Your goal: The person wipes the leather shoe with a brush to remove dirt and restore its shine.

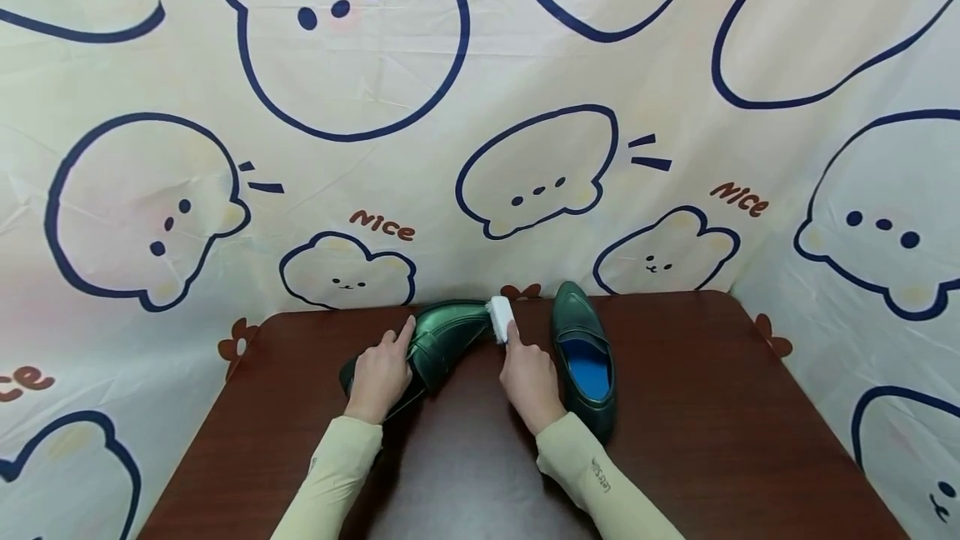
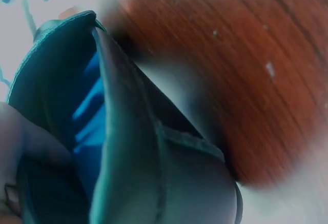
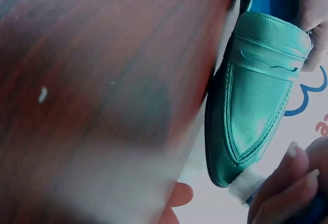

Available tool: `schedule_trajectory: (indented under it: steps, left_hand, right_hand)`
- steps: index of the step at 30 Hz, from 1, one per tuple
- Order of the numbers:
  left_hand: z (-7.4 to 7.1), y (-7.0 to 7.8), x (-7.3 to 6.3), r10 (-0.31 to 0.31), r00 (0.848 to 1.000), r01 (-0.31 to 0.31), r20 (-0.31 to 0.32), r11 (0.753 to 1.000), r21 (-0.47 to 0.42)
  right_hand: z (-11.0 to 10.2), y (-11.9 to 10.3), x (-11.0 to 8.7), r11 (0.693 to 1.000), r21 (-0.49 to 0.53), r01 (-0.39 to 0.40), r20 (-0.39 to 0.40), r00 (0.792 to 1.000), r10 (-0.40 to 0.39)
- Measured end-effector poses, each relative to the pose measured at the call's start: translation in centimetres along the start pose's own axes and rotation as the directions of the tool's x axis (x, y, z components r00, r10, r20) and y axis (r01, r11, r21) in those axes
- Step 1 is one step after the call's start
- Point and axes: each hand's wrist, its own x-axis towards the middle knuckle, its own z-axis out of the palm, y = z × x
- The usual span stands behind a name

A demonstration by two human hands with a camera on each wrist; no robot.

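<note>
A glossy green penny loafer [image 1: 446,348] is tilted above the brown table, toe pointing up and right. My left hand [image 1: 381,373] grips it near the heel; the left wrist view shows a finger [image 2: 43,142] reaching into its blue-lined opening. In my right hand [image 1: 530,382] is a small brush [image 1: 500,319] with white bristles, its index finger extended along the back. The right wrist view has the bristles [image 3: 246,184] touching the toe, while the fingers hide most of the dark blue handle. Just right of this hand stands the matching loafer [image 1: 576,319], upright, with a blue insole.
The brown tabletop [image 1: 690,407] has rounded far corners. Directly behind it hangs a pale cloth [image 1: 540,73] printed with cartoon bears, which also covers both sides. Small white specks [image 3: 42,95] show on the wood.
</note>
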Motion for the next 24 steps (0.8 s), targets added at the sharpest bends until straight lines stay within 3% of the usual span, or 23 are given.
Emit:
schedule_trajectory:
  steps: [5,8,11,14,18,24]
  left_hand:
    - [0.0,0.0,-0.2,0.019,1.000,-0.019,-0.013,1.000,0.000]
    - [0.0,-0.2,-0.4,0.029,0.999,-0.029,-0.031,1.000,0.008]
    - [0.1,-0.2,-0.5,0.034,0.998,-0.033,-0.044,0.999,0.010]
    - [0.1,-0.2,-0.4,0.035,0.999,-0.034,-0.037,0.999,0.004]
    - [0.2,-0.1,-0.3,0.033,0.999,-0.033,-0.038,0.999,0.000]
    - [0.0,-0.1,-0.2,0.039,0.998,-0.039,-0.041,0.999,-0.003]
  right_hand:
    - [-0.3,-0.4,-0.2,0.999,-0.053,0.003,0.025,1.000,-0.001]
    - [-0.3,-1.1,-0.6,0.991,-0.057,0.124,0.019,0.992,-0.123]
    - [0.0,-1.8,-0.7,0.961,-0.044,0.272,-0.013,0.962,-0.273]
    - [0.4,-2.1,-0.6,0.937,-0.041,0.346,-0.038,0.937,-0.347]
    - [0.8,-1.8,-0.4,0.951,-0.079,0.300,-0.046,0.952,-0.304]
    - [0.6,-0.3,-0.4,0.982,-0.169,0.090,-0.016,0.995,-0.094]
